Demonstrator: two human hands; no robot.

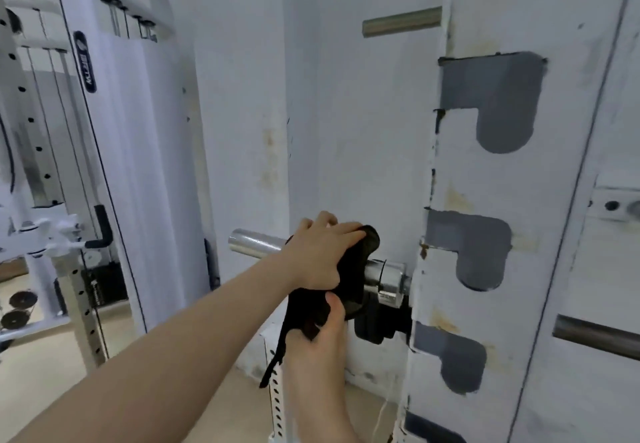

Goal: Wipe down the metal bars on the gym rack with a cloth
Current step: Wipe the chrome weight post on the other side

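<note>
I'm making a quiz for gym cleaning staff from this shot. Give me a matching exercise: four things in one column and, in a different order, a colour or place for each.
Things
1. cloth
2. bar
3. left hand
4. right hand

Colour or place
A. below the bar, gripping the hanging end of the cloth
B. shiny silver
C. black, draped over the bar
D. on top of the cloth, over the bar

Pairs: 1-C, 2-B, 3-D, 4-A

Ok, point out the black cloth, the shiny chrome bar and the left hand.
black cloth (353, 271): head view, fold draped over the bar.
shiny chrome bar (256, 243): head view, bare free end.
left hand (317, 255): head view, back of hand.
</note>
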